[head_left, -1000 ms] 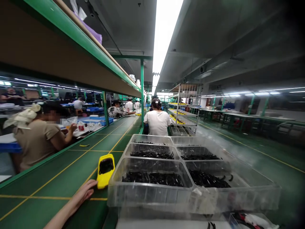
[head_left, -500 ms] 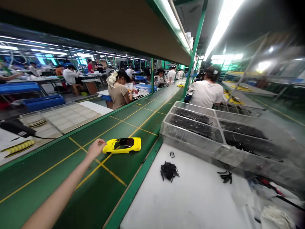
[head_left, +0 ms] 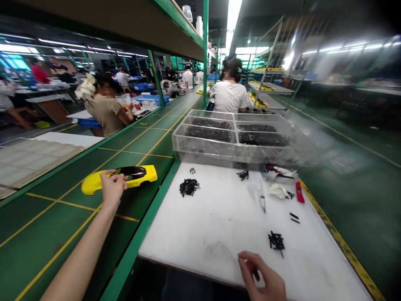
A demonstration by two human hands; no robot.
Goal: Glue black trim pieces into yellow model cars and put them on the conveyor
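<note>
My left hand [head_left: 112, 188] reaches over the green conveyor belt [head_left: 72, 225], its fingers closed on the side of a yellow toy car body [head_left: 145, 174] with a dark roof. The car is slightly tilted, and my fingers cover part of its front half. At the near edge of the white work board [head_left: 216, 217], my right hand [head_left: 262, 276] is loosely curled, with no object visible in it. Above it on the board lies a small heap of black strips [head_left: 276, 241]. A larger heap of black pieces [head_left: 189, 187] sits near the belt side.
A clear divided bin [head_left: 205, 146] of black parts stands behind the board. Near the right edge are a red tool [head_left: 300, 192], a blue-tipped pen-like item [head_left: 262, 202] and crumpled white material [head_left: 278, 191]. A co-worker in white [head_left: 228, 96] sits beyond; another [head_left: 105, 108] sits across the belt.
The view has swung right. My left hand has gone from the car's front end to a grip on its side, and the car is nearer. My right hand has come into view.
</note>
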